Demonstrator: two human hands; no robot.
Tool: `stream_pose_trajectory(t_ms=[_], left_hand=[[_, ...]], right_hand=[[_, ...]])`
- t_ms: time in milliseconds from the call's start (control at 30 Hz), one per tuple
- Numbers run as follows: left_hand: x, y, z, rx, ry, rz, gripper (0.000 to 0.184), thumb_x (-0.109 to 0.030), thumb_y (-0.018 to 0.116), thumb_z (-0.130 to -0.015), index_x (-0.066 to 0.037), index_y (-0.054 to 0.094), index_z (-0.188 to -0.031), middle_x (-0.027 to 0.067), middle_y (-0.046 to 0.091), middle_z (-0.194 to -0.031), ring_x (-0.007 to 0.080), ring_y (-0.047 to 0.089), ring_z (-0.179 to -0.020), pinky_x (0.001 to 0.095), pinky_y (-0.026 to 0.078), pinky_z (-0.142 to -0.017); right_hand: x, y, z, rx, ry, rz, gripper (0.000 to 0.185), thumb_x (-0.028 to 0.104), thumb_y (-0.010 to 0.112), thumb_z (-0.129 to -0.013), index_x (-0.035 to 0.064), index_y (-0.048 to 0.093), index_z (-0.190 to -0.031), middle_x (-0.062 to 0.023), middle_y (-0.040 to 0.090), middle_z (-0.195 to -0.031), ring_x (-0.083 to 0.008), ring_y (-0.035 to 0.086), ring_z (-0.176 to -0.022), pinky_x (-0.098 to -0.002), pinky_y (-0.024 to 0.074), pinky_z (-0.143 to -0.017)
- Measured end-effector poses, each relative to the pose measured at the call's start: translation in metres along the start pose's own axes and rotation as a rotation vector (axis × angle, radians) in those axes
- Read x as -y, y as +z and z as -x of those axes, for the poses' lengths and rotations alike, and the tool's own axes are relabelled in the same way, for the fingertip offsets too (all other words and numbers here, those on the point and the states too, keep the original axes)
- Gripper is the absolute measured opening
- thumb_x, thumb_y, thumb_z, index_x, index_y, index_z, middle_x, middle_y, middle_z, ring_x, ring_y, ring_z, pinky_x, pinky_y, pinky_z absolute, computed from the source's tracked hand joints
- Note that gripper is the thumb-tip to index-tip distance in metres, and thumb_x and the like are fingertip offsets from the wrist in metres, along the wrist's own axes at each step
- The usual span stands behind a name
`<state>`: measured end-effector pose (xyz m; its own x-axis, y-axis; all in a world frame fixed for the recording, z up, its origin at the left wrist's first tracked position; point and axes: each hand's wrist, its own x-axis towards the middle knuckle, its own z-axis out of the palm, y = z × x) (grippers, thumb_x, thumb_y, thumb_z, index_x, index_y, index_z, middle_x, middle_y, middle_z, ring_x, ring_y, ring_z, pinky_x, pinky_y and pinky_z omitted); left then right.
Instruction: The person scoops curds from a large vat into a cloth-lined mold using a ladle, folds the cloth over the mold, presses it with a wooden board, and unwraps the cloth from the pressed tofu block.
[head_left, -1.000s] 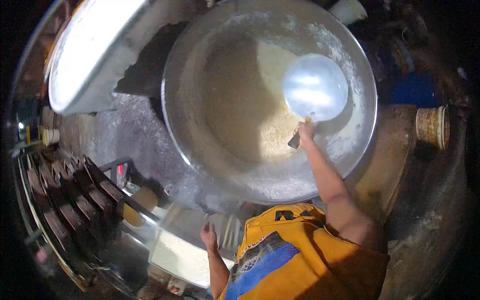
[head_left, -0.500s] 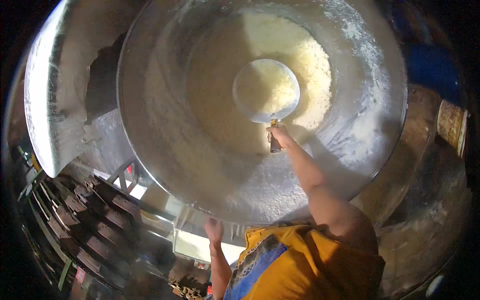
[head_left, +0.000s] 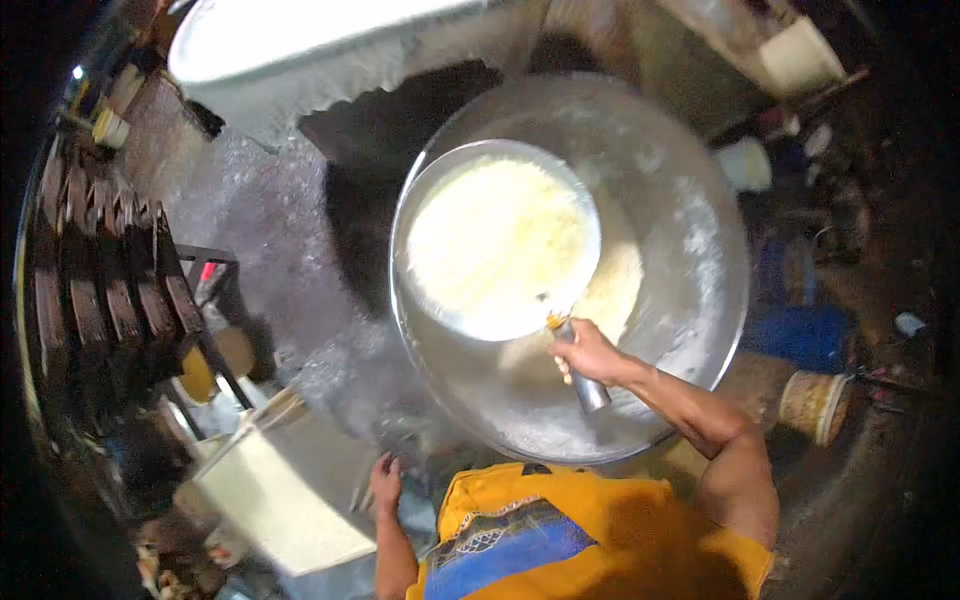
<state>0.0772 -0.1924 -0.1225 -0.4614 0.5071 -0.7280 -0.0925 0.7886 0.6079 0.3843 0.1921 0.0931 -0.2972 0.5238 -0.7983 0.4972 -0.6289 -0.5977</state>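
Apparently, scooping was in hand. The left hand [head_left: 386, 484], seemingly empty, hung outside the basin's near-left edge, fingers loosely bent. The right hand [head_left: 597, 355] was wrapped round the handle [head_left: 592, 394] of a round metal scoop [head_left: 585, 215] loaded with pale, crumbly material [head_left: 490, 230], above the basin's left half. Any further move seemed to call for a firm wrist and a level scoop. Beneath lay the wide metal basin [head_left: 690, 300]; beyond its far-right rim stood a whitish tub [head_left: 745, 165].

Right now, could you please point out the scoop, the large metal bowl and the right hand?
Scoop [head_left: 593, 397]: head view, handle end.
Large metal bowl [head_left: 640, 125]: head view, upper inner wall.
Right hand [head_left: 592, 354]: head view, back of hand.
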Motion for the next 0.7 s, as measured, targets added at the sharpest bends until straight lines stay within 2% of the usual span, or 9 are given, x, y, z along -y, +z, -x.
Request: stream_pose_trajectory(t_ms=[67, 233, 267, 367, 433, 500, 567, 633, 700], left_hand=[[0.082, 0.008, -0.002, -0.062, -0.088, 0.271, 0.037, -0.012, 0.06, -0.087, 0.007, 0.054, -0.118, 0.0159, 0.063, -0.105, 0.0249, 0.06, -0.096, 0.0348, 0.047, -0.086], [0.168, 0.034, 0.027, -0.17, -0.241, 0.387, 0.028, -0.015, 0.063, -0.084, 0.003, 0.062, -0.106, 0.0131, 0.064, -0.102, 0.0214, 0.061, -0.089, 0.0352, 0.047, -0.078], [0.173, 0.028, 0.036, -0.208, -0.153, 0.13, 0.027, -0.015, 0.062, -0.084, 0.002, 0.064, -0.104, 0.0151, 0.065, -0.1, 0.0256, 0.062, -0.093, 0.0377, 0.046, -0.08], [0.237, 0.044, 0.057, -0.368, -0.469, 0.34, 0.029, -0.016, 0.061, -0.083, 0.002, 0.063, -0.106, 0.0182, 0.064, -0.104, 0.0324, 0.06, -0.097, 0.0401, 0.044, -0.086], [0.268, 0.067, 0.083, -0.504, -0.542, 0.659, 0.033, -0.016, 0.061, -0.083, 0.001, 0.061, -0.112, 0.0205, 0.062, -0.112, 0.0354, 0.058, -0.104, 0.041, 0.043, -0.089], [0.242, 0.056, 0.11, -0.539, -0.72, 0.739, 0.043, -0.02, 0.063, -0.081, 0.0, 0.057, -0.119, 0.0211, 0.058, -0.12, 0.0363, 0.055, -0.11, 0.0418, 0.042, -0.092], [0.287, 0.105, 0.106, -0.758, -0.779, 0.616, 0.042, -0.015, 0.07, -0.076, 0.002, 0.057, -0.113, 0.0153, 0.063, -0.096, 0.0272, 0.06, -0.085, 0.0406, 0.045, -0.077], [0.276, 0.107, 0.115, -0.87, -0.784, 0.597, 0.05, -0.014, 0.072, -0.074, 0.0, 0.056, -0.119, 0.0199, 0.061, -0.111, 0.033, 0.059, -0.101, 0.0436, 0.045, -0.085], [0.231, 0.075, 0.133, -0.88, -0.87, 0.711, 0.052, -0.014, 0.073, -0.073, 0.0, 0.055, -0.119, 0.0216, 0.057, -0.118, 0.0358, 0.056, -0.107, 0.0446, 0.044, -0.087]], right_hand=[[0.027, 0.022, 0.016, 0.061, 0.001, 0.178, 0.016, 0.005, 0.054, -0.085, -0.0044, 0.046, -0.096, -0.0083, 0.052, -0.067, -0.0144, 0.052, -0.051, -0.0286, 0.0489, -0.045], [0.037, 0.101, 0.048, 0.311, 0.084, 0.373, 0.009, 0.005, 0.056, -0.084, -0.0013, 0.05, -0.083, -0.006, 0.052, -0.064, -0.0135, 0.053, -0.051, -0.0299, 0.0447, -0.043], [0.034, 0.126, 0.053, 0.359, 0.102, 0.41, 0.009, 0.006, 0.056, -0.085, -0.0005, 0.05, -0.083, -0.0055, 0.052, -0.064, -0.0136, 0.053, -0.051, -0.0298, 0.0445, -0.043], [0.002, 0.209, 0.048, 0.523, 0.179, 0.565, 0.008, 0.007, 0.057, -0.086, 0.0013, 0.052, -0.086, -0.0044, 0.052, -0.063, -0.0135, 0.053, -0.051, -0.0287, 0.0438, -0.044], [-0.037, 0.25, 0.025, 0.691, 0.197, 0.624, 0.007, 0.007, 0.056, -0.087, 0.0009, 0.052, -0.09, -0.0034, 0.051, -0.063, -0.0129, 0.052, -0.051, -0.028, 0.0447, -0.048], [-0.073, 0.293, -0.003, 0.844, 0.084, 0.715, 0.011, 0.009, 0.059, -0.085, 0.001, 0.053, -0.083, -0.0059, 0.053, -0.061, -0.0158, 0.053, -0.05, -0.0313, 0.0441, -0.049], [-0.091, 0.348, -0.016, 0.959, 0.152, 0.841, 0.012, 0.011, 0.059, -0.085, 0.0007, 0.053, -0.083, -0.0062, 0.054, -0.063, -0.0158, 0.054, -0.052, -0.0318, 0.0445, -0.05], [-0.117, 0.4, -0.024, 1.058, 0.167, 0.942, 0.013, 0.012, 0.058, -0.086, 0.0004, 0.054, -0.083, -0.0065, 0.054, -0.064, -0.0159, 0.054, -0.054, -0.032, 0.045, -0.052], [-0.14, 0.447, -0.032, 1.193, 0.151, 1.044, 0.014, 0.013, 0.057, -0.086, 0.0001, 0.054, -0.082, -0.0068, 0.055, -0.065, -0.016, 0.054, -0.055, -0.032, 0.0456, -0.054]])
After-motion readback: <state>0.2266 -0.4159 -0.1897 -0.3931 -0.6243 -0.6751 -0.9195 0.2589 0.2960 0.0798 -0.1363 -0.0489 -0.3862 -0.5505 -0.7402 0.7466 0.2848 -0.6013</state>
